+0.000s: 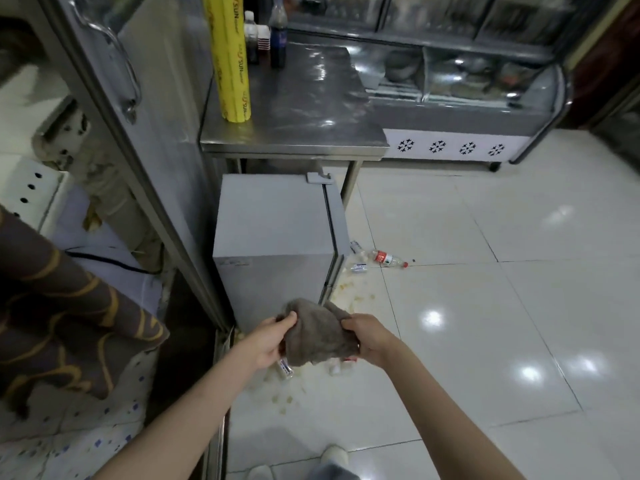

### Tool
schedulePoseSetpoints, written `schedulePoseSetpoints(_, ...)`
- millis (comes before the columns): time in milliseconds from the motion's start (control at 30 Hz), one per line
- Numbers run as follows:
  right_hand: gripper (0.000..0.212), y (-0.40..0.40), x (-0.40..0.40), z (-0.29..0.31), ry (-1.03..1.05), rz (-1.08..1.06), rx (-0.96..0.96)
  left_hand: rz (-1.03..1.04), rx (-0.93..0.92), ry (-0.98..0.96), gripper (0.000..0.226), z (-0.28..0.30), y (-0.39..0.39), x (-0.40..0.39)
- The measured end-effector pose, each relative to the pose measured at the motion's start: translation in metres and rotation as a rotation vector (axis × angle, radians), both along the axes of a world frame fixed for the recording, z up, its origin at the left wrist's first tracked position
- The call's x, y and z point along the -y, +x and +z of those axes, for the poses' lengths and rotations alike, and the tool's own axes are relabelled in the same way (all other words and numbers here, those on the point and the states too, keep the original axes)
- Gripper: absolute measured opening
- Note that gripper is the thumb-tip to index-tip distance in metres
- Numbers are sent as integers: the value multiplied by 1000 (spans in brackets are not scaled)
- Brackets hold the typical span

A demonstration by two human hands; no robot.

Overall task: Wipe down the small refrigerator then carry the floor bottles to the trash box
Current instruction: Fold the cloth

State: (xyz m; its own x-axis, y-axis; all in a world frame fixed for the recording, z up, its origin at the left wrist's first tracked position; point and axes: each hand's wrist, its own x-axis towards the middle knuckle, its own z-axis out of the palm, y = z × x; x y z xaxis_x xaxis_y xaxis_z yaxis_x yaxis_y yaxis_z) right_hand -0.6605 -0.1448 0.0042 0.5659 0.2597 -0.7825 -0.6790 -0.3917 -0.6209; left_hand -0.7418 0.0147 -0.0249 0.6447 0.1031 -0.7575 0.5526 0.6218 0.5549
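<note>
The white tiled floor point(485, 323) fills the right half of the view. A steel bench point(294, 133) stands at the back, carrying a tall yellow roll point(230, 60) and dark bottles point(277, 32). The small grey refrigerator point(273, 233) sits on the floor partly under the bench, its door closed. In front of it, a grey-brown cloth point(318, 334) hangs bunched between both hands: the left hand point(268, 339) pinches its left edge, and the right hand point(367, 336) grips its right edge with curled fingers. A clear floor bottle with a red label point(386, 258) lies on its side just right of the refrigerator, with smaller bottles point(358, 268) beside it. Another small bottle point(285, 367) lies below the cloth among pale scraps.
</note>
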Motion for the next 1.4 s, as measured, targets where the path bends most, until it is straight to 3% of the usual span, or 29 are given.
schedulePoseSetpoints(100,14,1,12,9,-127,-51,117,-25,-4,24,19,7,6,10)
schedulePoseSetpoints(233,13,7,34,24,-95,-99,196,-65,33,60,20,15,22,29)
schedulePoseSetpoints(333,14,17,52,29,-105,-87,255,-96,39,169,29,20,38,47)
schedulePoseSetpoints(567,11,67,116,32,-108,-108,335,-78,48,360,25,21,96,104)
schedulePoseSetpoints(767,17,139,191,38,-77,-72,345,-85,27,362,46,24,165,170)
schedulePoseSetpoints(967,19,217,241,40,-37,18,339,-27,51,432,28,30,229,226)
schedulePoseSetpoints(1133,24,263,251,34,31,39,276,14,41,468,45,32,275,231)
schedulePoseSetpoints(1400,23,361,224,41,23,142,299,-14,66,572,51,44,367,201)
